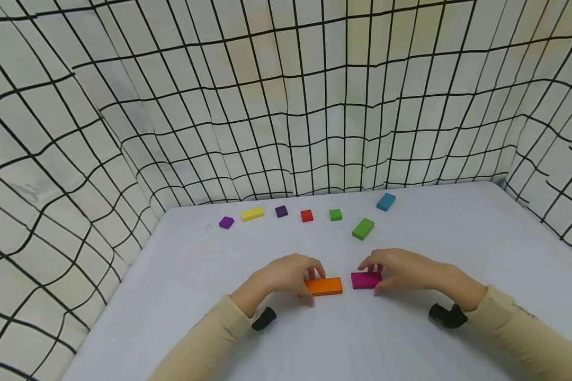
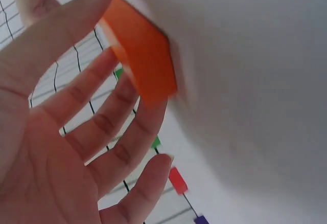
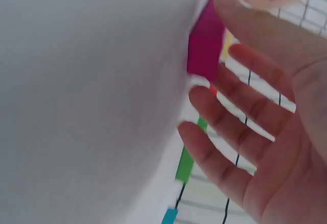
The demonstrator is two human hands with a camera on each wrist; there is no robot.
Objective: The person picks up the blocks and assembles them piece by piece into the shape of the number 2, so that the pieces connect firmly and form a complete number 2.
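An orange rectangular block [image 1: 326,286] lies on the white table, its left end between the thumb and fingers of my left hand [image 1: 289,272]. In the left wrist view the thumb is on one side of the orange block [image 2: 140,50] and the fingertips on the other. Just to the right, across a narrow gap, is a shorter magenta block [image 1: 364,280]. My right hand [image 1: 405,270] pinches its right end. From the right wrist, the thumb meets one side of the magenta block [image 3: 205,47], while the lower fingers spread loosely beside it.
Along the far side lie a purple block [image 1: 226,222], a yellow one [image 1: 252,214], a dark purple one [image 1: 281,211], a red one [image 1: 307,215], a small green one [image 1: 336,214], a longer green one [image 1: 363,228] and a blue one [image 1: 386,201]. Black netting surrounds the table [image 1: 195,296].
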